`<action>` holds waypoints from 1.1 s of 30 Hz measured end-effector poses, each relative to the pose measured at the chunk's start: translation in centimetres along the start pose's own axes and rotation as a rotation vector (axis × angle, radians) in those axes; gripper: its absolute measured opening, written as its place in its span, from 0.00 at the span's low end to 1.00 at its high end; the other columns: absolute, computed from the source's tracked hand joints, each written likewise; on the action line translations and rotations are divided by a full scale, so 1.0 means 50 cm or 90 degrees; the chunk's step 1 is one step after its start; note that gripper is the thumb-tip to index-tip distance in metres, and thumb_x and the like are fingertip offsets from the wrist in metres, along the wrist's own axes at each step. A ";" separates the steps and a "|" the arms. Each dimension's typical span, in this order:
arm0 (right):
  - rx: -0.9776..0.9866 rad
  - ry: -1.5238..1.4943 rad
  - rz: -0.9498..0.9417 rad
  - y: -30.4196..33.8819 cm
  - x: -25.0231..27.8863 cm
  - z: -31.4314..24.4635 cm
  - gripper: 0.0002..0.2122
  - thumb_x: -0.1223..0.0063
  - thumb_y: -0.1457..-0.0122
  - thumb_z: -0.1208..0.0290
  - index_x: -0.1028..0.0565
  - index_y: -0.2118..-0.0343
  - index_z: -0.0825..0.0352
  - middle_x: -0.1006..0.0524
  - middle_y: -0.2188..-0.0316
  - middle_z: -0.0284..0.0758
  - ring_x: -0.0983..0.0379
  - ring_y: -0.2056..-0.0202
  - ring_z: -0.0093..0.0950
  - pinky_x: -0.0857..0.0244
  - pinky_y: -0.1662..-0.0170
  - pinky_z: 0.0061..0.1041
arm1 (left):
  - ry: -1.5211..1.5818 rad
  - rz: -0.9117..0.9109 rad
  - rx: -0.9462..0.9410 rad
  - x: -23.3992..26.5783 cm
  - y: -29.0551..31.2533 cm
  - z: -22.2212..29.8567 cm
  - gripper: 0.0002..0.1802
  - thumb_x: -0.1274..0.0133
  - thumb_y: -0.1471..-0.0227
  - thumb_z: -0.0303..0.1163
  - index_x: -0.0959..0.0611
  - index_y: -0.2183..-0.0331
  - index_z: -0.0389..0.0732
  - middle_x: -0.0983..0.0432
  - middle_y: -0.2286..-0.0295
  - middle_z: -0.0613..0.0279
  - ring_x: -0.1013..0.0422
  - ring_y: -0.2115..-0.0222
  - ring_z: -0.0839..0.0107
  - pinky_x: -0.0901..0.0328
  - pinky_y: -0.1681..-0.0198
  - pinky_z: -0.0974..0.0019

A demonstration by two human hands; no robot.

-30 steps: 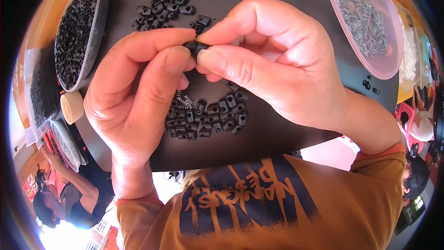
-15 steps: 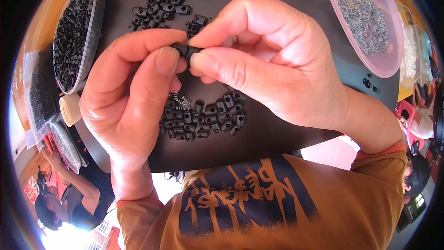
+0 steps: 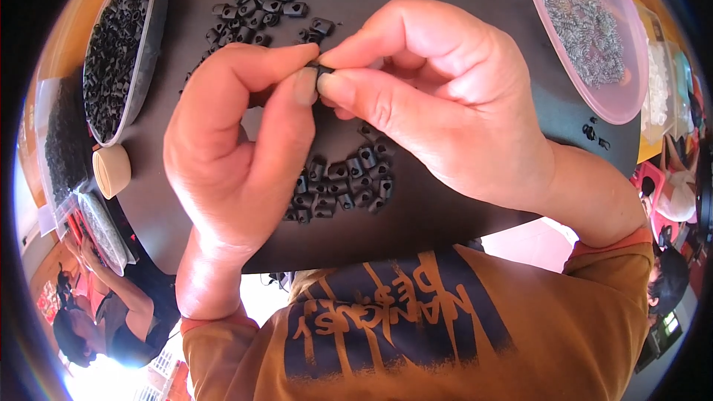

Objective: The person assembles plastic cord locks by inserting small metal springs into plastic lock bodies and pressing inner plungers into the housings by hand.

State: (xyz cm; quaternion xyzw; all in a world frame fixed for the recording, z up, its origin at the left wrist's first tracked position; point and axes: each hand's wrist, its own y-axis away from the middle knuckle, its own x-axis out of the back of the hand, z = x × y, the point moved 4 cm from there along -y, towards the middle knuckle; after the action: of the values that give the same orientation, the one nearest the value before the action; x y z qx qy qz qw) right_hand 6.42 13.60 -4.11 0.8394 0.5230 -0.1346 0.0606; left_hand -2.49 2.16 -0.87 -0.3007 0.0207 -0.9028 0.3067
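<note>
Your fingertips meet at the centre of the view, just above the middle, and pinched between them is a small black plastic clip point(image 3: 321, 70), mostly hidden, only a dark sliver showing. Your left hand point(image 3: 238, 148) comes up from 7 o'clock, thumb and forefinger closed on the clip's left side. Your right hand point(image 3: 438, 104) comes in from 4 o'clock, its thumb pressing the clip from the right, forefinger curled over the top, the other fingers tucked in behind. Both hands are clenched on that one piece, held up above the table.

Directly under your hands, toward 6 o'clock, a tight cluster of black clips point(image 3: 343, 186) lies on the black round tabletop point(image 3: 445, 0). Up at 11 to 12 o'clock a second, looser scatter of black clips point(image 3: 264, 0) spreads across the same surface, well apart from the lower cluster.

Out at 10 o'clock, an oblong clear tub point(image 3: 152, 44) sits on the table's edge, filled with black pieces point(image 3: 111, 44). At 2 o'clock, a pink translucent bowl point(image 3: 616, 100) holds a heap of small grey metal springs point(image 3: 579, 15). At 9 o'clock, a cream-coloured roll of tape point(image 3: 111, 171) lies by the rim, with clear plastic bags point(image 3: 100, 226) of small parts just below it.

At 6 o'clock your orange shirt point(image 3: 564, 327) with its dark blue print fills the lower edge. Another person point(image 3: 104, 312) sits at 8 o'clock, below the table's rim.
</note>
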 end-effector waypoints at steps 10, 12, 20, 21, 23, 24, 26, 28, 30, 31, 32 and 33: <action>-0.094 -0.158 0.010 -0.004 0.007 -0.014 0.01 0.48 0.49 0.81 0.27 0.73 0.73 0.25 0.78 0.32 0.30 0.75 0.17 0.36 0.73 0.14 | -0.009 -0.001 -0.043 -0.015 0.007 0.019 0.22 0.46 0.58 0.17 0.27 0.57 0.29 0.33 0.68 0.65 0.38 0.69 0.79 0.42 0.62 0.77; -0.132 -0.212 0.001 -0.004 0.006 -0.011 0.02 0.48 0.49 0.80 0.26 0.73 0.73 0.25 0.77 0.32 0.29 0.74 0.17 0.35 0.71 0.14 | -0.045 0.012 -0.074 -0.020 0.006 0.015 0.22 0.46 0.58 0.17 0.28 0.56 0.29 0.33 0.68 0.64 0.38 0.69 0.79 0.42 0.62 0.77; -0.164 -0.139 -0.043 0.000 0.008 -0.010 0.06 0.49 0.45 0.72 0.25 0.71 0.70 0.27 0.79 0.27 0.38 0.80 0.11 0.47 0.80 0.11 | -0.046 0.025 -0.080 -0.012 0.003 0.018 0.21 0.44 0.57 0.18 0.26 0.57 0.30 0.32 0.68 0.64 0.38 0.70 0.78 0.42 0.62 0.78; -0.163 -0.139 -0.043 0.000 0.008 -0.008 0.06 0.49 0.45 0.72 0.25 0.71 0.70 0.27 0.79 0.27 0.38 0.80 0.11 0.47 0.80 0.11 | -0.057 0.017 -0.086 -0.010 0.002 0.019 0.20 0.44 0.57 0.18 0.26 0.58 0.30 0.32 0.68 0.64 0.38 0.70 0.78 0.42 0.63 0.78; -0.167 -0.175 -0.044 0.001 0.007 -0.004 0.06 0.49 0.45 0.72 0.25 0.70 0.70 0.28 0.80 0.26 0.38 0.80 0.11 0.46 0.80 0.11 | -0.067 0.008 -0.091 -0.009 0.001 0.022 0.19 0.44 0.56 0.19 0.25 0.59 0.30 0.32 0.68 0.64 0.38 0.70 0.78 0.42 0.63 0.77; -0.167 -0.176 -0.045 0.001 0.004 -0.003 0.06 0.49 0.45 0.72 0.25 0.70 0.70 0.28 0.80 0.26 0.38 0.80 0.11 0.46 0.80 0.11 | -0.097 0.008 -0.102 -0.008 0.002 0.025 0.18 0.45 0.56 0.19 0.25 0.59 0.30 0.32 0.68 0.63 0.38 0.71 0.78 0.42 0.64 0.77; -0.173 -0.204 -0.041 0.000 0.001 -0.002 0.06 0.49 0.45 0.72 0.26 0.68 0.70 0.28 0.79 0.26 0.38 0.80 0.10 0.46 0.80 0.11 | -0.127 0.009 -0.111 -0.006 0.001 0.026 0.17 0.45 0.56 0.19 0.25 0.60 0.30 0.32 0.68 0.63 0.38 0.71 0.78 0.42 0.65 0.77; -0.176 -0.202 -0.045 -0.001 0.003 -0.003 0.06 0.49 0.45 0.73 0.26 0.68 0.70 0.28 0.78 0.26 0.38 0.80 0.10 0.46 0.80 0.11 | -0.177 0.000 -0.198 -0.005 -0.002 0.030 0.17 0.45 0.56 0.19 0.25 0.60 0.30 0.32 0.69 0.62 0.38 0.72 0.78 0.42 0.65 0.77; -0.175 -0.200 -0.048 -0.003 0.003 -0.005 0.06 0.49 0.45 0.73 0.26 0.68 0.70 0.28 0.78 0.26 0.38 0.80 0.11 0.46 0.80 0.11 | -0.168 0.001 -0.215 -0.005 -0.008 0.026 0.17 0.45 0.56 0.19 0.25 0.60 0.30 0.32 0.69 0.61 0.38 0.73 0.77 0.42 0.65 0.76; -0.176 -0.217 -0.042 -0.004 0.002 -0.006 0.06 0.49 0.45 0.73 0.27 0.68 0.70 0.27 0.77 0.26 0.37 0.80 0.11 0.46 0.80 0.10 | -0.158 0.001 -0.232 -0.005 -0.010 0.027 0.18 0.45 0.57 0.19 0.25 0.60 0.30 0.32 0.69 0.60 0.37 0.73 0.77 0.42 0.64 0.76; -0.175 -0.234 -0.037 -0.005 0.001 -0.009 0.06 0.49 0.45 0.74 0.27 0.67 0.70 0.27 0.77 0.27 0.37 0.79 0.11 0.46 0.80 0.10 | -0.158 0.002 -0.237 -0.006 -0.008 0.030 0.18 0.45 0.57 0.19 0.25 0.60 0.30 0.32 0.69 0.60 0.37 0.73 0.77 0.42 0.64 0.76; -0.165 -0.233 -0.037 -0.007 0.002 -0.009 0.06 0.49 0.45 0.74 0.27 0.67 0.70 0.27 0.77 0.27 0.37 0.79 0.11 0.46 0.80 0.10 | -0.150 0.004 -0.182 -0.005 -0.008 0.028 0.17 0.44 0.57 0.19 0.25 0.60 0.31 0.32 0.69 0.60 0.37 0.74 0.77 0.41 0.61 0.74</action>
State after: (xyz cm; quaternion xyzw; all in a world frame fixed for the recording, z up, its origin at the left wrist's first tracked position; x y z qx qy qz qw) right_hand 6.23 13.96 -3.69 0.7709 0.5400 -0.2180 0.2580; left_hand -1.77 2.81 0.21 -0.4450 0.1135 -0.8483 0.2637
